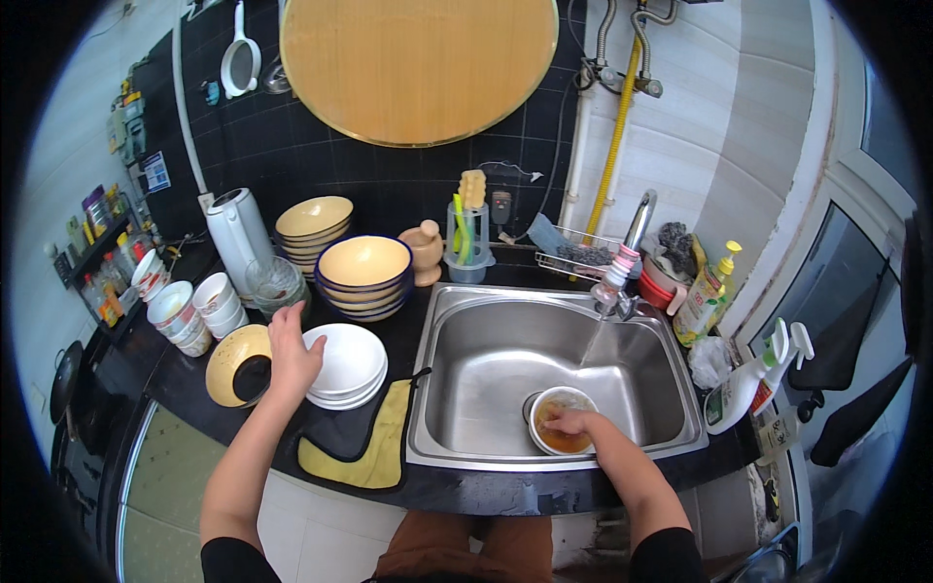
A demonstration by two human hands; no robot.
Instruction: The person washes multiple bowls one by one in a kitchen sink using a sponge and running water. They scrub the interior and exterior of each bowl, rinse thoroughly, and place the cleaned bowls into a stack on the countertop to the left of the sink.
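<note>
My left hand (293,348) is raised over the counter between a stack of white plates (352,356) and a tilted cream bowl with a dark patch inside (229,361). Its fingers are stretched out and the thumb stands apart, with nothing held. In the steel sink (476,389), my right hand (573,420) dips into a white-rimmed bowl (564,449) of brownish liquid, near the front edge. Liquid and the bowl hide its fingertips, so I cannot see whether they grip anything. Water runs from the faucet (615,282) into the sink behind that bowl.
Stacked cream bowls (365,262), glass bowls (276,282), white cups (216,294) and a kettle (238,228) stand behind my left hand. A yellow cloth (374,457) lies left of the sink. A soap bottle (702,306) and spray bottles (741,394) line its right side.
</note>
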